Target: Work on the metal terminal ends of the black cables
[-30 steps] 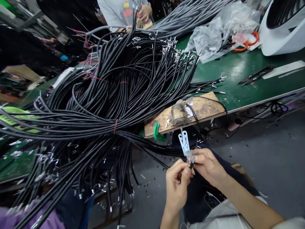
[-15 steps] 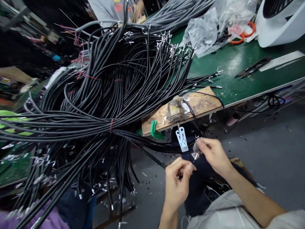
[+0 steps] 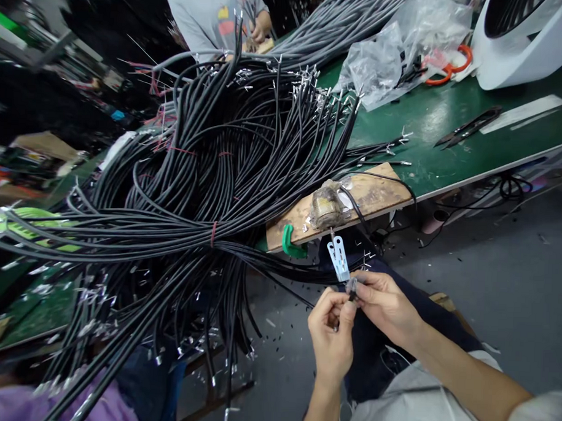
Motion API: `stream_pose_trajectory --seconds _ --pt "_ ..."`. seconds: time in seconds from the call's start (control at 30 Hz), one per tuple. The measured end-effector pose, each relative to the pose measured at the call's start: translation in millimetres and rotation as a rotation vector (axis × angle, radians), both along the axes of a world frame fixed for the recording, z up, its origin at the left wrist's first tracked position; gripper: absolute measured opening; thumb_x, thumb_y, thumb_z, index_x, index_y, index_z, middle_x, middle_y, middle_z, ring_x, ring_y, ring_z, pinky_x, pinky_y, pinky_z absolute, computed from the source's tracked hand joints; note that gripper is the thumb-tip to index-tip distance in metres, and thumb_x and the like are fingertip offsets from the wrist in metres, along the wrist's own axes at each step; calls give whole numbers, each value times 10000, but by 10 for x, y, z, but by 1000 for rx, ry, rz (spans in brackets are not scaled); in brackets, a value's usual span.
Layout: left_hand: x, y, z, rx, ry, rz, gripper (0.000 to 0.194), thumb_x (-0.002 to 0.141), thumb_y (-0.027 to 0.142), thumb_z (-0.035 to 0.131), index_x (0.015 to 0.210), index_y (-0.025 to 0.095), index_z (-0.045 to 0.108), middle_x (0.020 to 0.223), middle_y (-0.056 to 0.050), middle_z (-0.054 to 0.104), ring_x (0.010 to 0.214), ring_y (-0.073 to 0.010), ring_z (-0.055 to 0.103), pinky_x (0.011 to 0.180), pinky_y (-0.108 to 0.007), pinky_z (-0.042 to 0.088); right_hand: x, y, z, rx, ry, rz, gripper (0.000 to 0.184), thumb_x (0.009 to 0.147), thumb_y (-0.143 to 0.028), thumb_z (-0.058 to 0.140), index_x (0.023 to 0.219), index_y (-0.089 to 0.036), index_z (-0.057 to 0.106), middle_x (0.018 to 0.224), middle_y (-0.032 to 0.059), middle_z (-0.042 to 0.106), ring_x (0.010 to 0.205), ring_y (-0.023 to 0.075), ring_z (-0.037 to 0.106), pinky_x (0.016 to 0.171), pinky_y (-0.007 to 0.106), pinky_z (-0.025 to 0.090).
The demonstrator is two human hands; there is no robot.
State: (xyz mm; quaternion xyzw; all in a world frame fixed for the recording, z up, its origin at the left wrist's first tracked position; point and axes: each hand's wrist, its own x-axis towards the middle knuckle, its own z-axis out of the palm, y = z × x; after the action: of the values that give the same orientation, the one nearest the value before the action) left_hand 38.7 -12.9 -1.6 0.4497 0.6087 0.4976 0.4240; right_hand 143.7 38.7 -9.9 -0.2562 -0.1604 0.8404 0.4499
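Observation:
My left hand point(image 3: 332, 335) is closed in a pinch on a dark cable point(image 3: 352, 294), most of which the fingers hide. Against it, the fingertips of my right hand point(image 3: 386, 303) pinch the cable's greyish, stripped end. That end is small and partly blurred. A light blue clothes peg point(image 3: 338, 258) hangs just beyond my fingertips, fixed to the shaft of a small motor point(image 3: 327, 207) wrapped in clear plastic. The motor sits on a wooden board point(image 3: 378, 189), with a green clamp point(image 3: 291, 243) at the board's edge.
A large heap of black cables point(image 3: 217, 190) with silvery ends covers the green table point(image 3: 432, 117). Thread snips point(image 3: 471, 127), orange-handled scissors point(image 3: 447, 70), plastic bags point(image 3: 373, 66) and a white fan-like housing point(image 3: 508, 52) lie farther right. A co-worker point(image 3: 214, 21) sits opposite.
My right hand has come down and in toward my left, so the fingertips now meet at the cable end. The loose silvery material between the hands is now mostly covered. The view has shifted slightly.

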Motion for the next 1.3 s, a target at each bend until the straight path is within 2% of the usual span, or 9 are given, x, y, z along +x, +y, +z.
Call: stream_pose_trajectory --seconds 0.2,0.4,0.53,0.7,0.83,0.93,1.0,1.17,1.3 --pt "-17 21 -11 66 -34 -23 311 920 329 530 678 145 591 650 27 402 526 -70 377 463 -191 272 -5 5 13 -54 63 83 246 676 -333 803 701 -128 669 641 -4 556 561 73 437 547 208 356" --pt "-51 32 40 -6 -72 -36 376 934 361 501 634 138 537 628 32 380 492 -60 336 440 -198 229 137 48 -1 348 -327 -60 220 800 -372 697 808 -159 644 735 6 545 680 114 497 645 235 430" --pt "-85 33 101 -70 -97 -87 456 940 408 472 571 142 449 581 41 340 478 -57 301 446 -206 212 220 124 5 630 -426 -24 459 710 -409 769 1081 -186 615 887 31 544 732 130 486 679 255 454" --pt "-67 14 62 -96 -173 -101 470 943 429 456 569 146 434 558 41 354 461 -52 280 435 -206 202 139 134 41 734 -465 -31 162 839 -291 638 754 -155 622 744 25 543 689 134 507 620 257 442" --pt "72 -15 -28 -63 -111 40 385 920 420 509 654 142 514 581 47 367 460 -52 298 427 -198 210 -4 12 17 644 -611 -291 173 849 -239 611 696 -171 564 647 -5 511 553 122 496 504 250 424" --pt "128 -19 -16 -28 -41 141 386 936 395 488 637 152 483 582 48 358 473 -59 314 433 -199 218 -22 -31 5 927 -913 -680 118 809 -117 614 713 -183 596 679 28 569 631 160 512 597 307 460" --pt "73 13 43 -28 -19 72 427 957 376 448 592 155 444 567 43 359 483 -65 329 448 -205 233 24 -4 24 1102 -956 -726 109 791 -83 621 745 -182 624 719 52 605 696 182 518 663 340 466" --pt "-203 174 219 134 -10 -358 355 908 372 544 638 148 600 581 5 502 529 -94 438 507 -222 311 191 142 99 692 -381 -3 284 839 -403 636 715 -153 579 652 17 526 614 135 490 555 274 417" --pt "-239 216 251 252 70 -284 205 832 328 655 716 160 674 637 -13 556 595 -121 482 545 -230 346 345 323 165 463 -230 517 437 730 -537 703 712 -122 566 592 -35 474 510 67 399 475 208 320"
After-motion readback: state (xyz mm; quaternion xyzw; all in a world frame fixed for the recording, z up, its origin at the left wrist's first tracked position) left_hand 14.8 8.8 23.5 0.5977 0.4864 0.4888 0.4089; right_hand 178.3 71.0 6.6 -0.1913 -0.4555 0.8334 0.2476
